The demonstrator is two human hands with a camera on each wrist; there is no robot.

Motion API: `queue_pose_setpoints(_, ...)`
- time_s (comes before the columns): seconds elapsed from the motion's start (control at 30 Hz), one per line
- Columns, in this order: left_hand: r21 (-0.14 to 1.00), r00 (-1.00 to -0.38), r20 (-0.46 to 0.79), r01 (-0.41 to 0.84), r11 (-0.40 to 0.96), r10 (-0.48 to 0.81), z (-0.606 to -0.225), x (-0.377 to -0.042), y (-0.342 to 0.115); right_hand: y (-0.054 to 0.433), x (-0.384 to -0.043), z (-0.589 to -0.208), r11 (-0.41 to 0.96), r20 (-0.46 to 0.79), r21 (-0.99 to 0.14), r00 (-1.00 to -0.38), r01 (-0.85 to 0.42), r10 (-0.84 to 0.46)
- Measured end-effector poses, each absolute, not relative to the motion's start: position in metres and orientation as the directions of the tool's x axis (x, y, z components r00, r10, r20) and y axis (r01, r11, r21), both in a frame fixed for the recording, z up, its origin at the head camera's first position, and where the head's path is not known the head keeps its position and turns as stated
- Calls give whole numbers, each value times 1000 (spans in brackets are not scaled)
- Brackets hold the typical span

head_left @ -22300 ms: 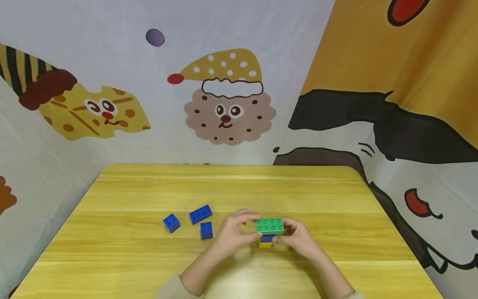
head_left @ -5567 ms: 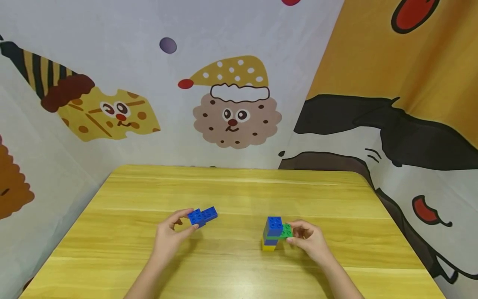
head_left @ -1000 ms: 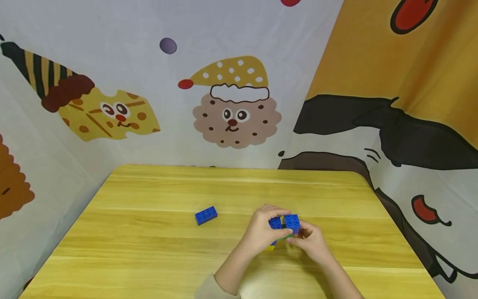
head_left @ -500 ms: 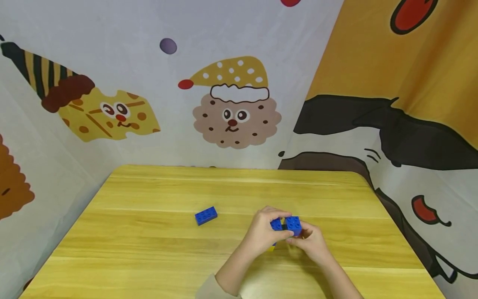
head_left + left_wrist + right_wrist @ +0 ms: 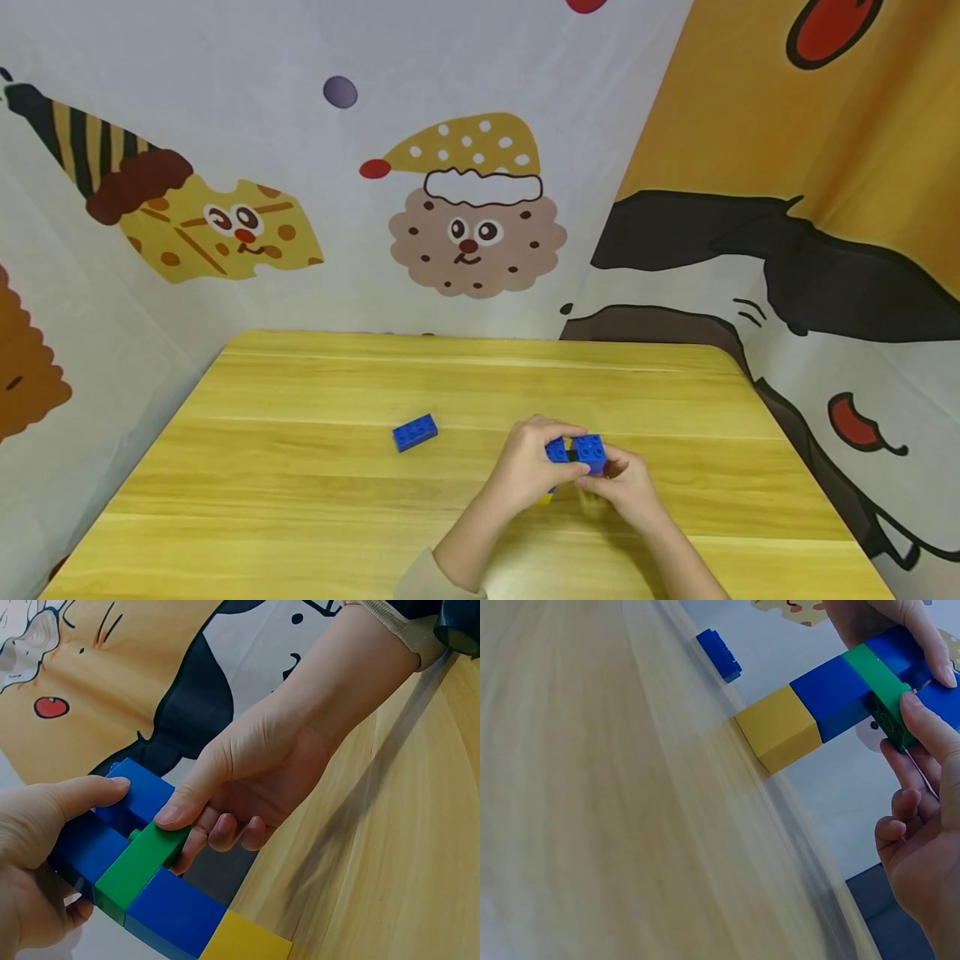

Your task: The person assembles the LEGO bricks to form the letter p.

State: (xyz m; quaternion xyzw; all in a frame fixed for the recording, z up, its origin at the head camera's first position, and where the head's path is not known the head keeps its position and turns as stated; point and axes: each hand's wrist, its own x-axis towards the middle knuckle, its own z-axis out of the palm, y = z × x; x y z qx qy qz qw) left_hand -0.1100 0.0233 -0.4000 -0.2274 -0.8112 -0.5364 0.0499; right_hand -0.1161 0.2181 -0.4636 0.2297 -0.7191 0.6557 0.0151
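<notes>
A tower of building blocks stands on the table: a yellow block (image 5: 776,727) at the bottom, a blue block (image 5: 832,697) above it, then a long green block (image 5: 139,870) jutting out to one side. On the green block's other end sits an upper blue block (image 5: 556,451). My left hand (image 5: 525,458) pinches a small blue block (image 5: 591,454) over the jutting end, a narrow gap from the upper blue one. In the left wrist view a green stud shows beneath it. My right hand (image 5: 628,485) pinches the jutting green end between thumb and fingers.
A long blue block (image 5: 415,433) lies on the wooden table (image 5: 300,500), left of the tower. Behind the table hangs a cloth (image 5: 480,67) with cartoon prints.
Since several seconds ago, my left hand has carried the small blue block right, from beside the long blue one to the tower. Within the last second it has lowered slightly; my right hand stays put.
</notes>
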Motion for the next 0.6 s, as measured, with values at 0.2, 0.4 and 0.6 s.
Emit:
queue_pose_setpoints(0.2, 823, -890, 322, 431, 370, 323, -397, -111, 24, 218, -116, -462, 31, 309, -942, -902, -333, -303)
queue_pose_setpoints(0.4, 805, -894, 312, 429, 409, 323, -394, -110, 26, 220, -116, -461, 48, 283, -949, -910, -311, -303)
queue_pose_setpoints(0.6, 842, -901, 281, 397, 365, 331, -393, -110, 23, 219, -115, -462, 48, 260, -957, -918, -286, -301)
